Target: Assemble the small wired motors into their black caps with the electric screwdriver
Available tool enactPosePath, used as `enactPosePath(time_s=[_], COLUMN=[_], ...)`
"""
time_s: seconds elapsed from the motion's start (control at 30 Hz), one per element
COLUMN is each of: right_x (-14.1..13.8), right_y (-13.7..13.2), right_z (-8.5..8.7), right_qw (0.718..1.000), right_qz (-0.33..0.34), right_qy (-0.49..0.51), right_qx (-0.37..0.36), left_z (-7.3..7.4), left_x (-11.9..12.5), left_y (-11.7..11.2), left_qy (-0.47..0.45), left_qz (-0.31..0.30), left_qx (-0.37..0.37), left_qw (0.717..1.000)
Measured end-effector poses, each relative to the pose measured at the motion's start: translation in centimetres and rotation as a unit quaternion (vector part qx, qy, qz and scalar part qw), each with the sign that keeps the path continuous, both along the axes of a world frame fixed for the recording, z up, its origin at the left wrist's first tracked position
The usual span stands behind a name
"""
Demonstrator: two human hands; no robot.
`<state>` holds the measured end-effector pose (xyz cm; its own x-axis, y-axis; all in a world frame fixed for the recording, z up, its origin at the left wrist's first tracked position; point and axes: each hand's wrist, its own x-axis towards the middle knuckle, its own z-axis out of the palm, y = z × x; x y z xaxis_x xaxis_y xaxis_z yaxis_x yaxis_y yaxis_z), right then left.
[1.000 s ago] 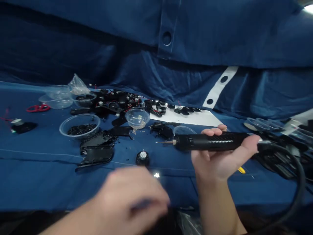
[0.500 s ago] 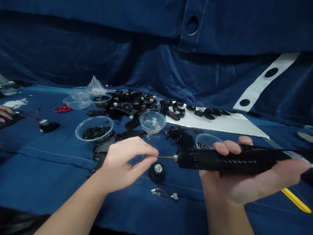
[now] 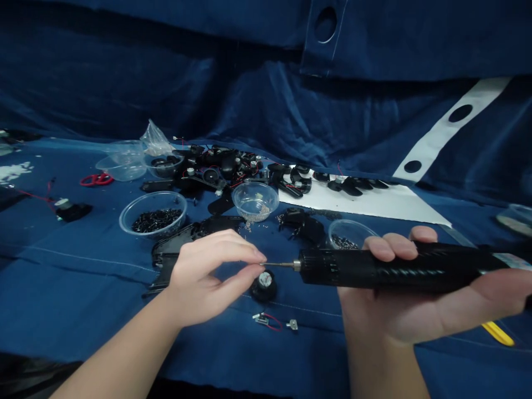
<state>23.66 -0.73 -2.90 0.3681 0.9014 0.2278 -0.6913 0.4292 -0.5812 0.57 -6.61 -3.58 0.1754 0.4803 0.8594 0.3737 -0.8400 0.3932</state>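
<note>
My right hand (image 3: pixel 399 299) is wrapped around a black electric screwdriver (image 3: pixel 344 268), held level above the table with its thin bit (image 3: pixel 280 264) pointing left. At the bit's tip, the thumb and forefinger of my left hand (image 3: pixel 211 271) are pinched together. Whatever may sit between those fingertips is too small to make out. Just below the tip lies a round black part (image 3: pixel 265 285) with a silvery disc in its middle. Nearer me is a small metal piece with a red wire (image 3: pixel 266 320), beside a small silvery piece (image 3: pixel 292 325).
Behind my hands stand a clear bowl of black screws (image 3: pixel 155 219), a bowl with tiny silvery screws (image 3: pixel 255 202) and a third bowl (image 3: pixel 351 235). Black plastic parts (image 3: pixel 226 166) with wires are heaped farther back. Red scissors (image 3: pixel 96 179) lie left; a yellow-handled tool (image 3: pixel 497 333) lies right.
The whole view has shifted slightly, so the table things appear a bit farther left and higher. Both hands keep the same hold, bit tip still at the left fingertips. A co-worker's hand has left view.
</note>
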Motion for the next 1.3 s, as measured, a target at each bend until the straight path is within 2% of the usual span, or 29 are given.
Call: enactPosePath(time_s=[0.43,0.6,0.73,0.87,1.0,1.13,1.2,1.3], right_x=[0.2,-0.3,-1.0,-1.1,-0.4,0.8,1.5,2.7], right_y=[0.1,0.0,-1.0,-2.7,-4.3,-5.4,-5.9,-6.6], right_z=[-0.2,-0.4,-0.2,-0.4,-1.6,-3.5,-4.5,-6.1], right_qw=[1.000,1.000,1.000,0.999,0.998,0.996,0.994,0.988], right_qz=[-0.006,-0.007,-0.006,0.000,-0.030,-0.048,-0.048,-0.038], right_qy=[0.006,-0.009,-0.025,-0.018,0.028,0.058,0.071,0.098], right_qx=[0.006,0.015,-0.014,-0.033,-0.049,-0.056,-0.068,-0.111], left_z=[-0.5,-0.5,-0.6,-0.6,-0.3,-0.4,-1.0,-2.9], left_x=[0.4,0.6,0.6,0.8,1.4,0.5,-0.5,-1.3], left_y=[-0.1,-0.1,-0.2,-0.2,-0.6,-2.7,-4.3,-6.4], left_qy=[-0.029,-0.026,-0.024,0.000,0.053,0.101,0.104,0.151], left_qz=[0.001,0.032,0.048,0.035,0.014,0.051,0.080,0.089], left_qx=[-0.005,0.011,0.037,0.051,0.050,0.007,-0.002,-0.050], left_qw=[1.000,0.999,0.998,0.998,0.997,0.994,0.991,0.983])
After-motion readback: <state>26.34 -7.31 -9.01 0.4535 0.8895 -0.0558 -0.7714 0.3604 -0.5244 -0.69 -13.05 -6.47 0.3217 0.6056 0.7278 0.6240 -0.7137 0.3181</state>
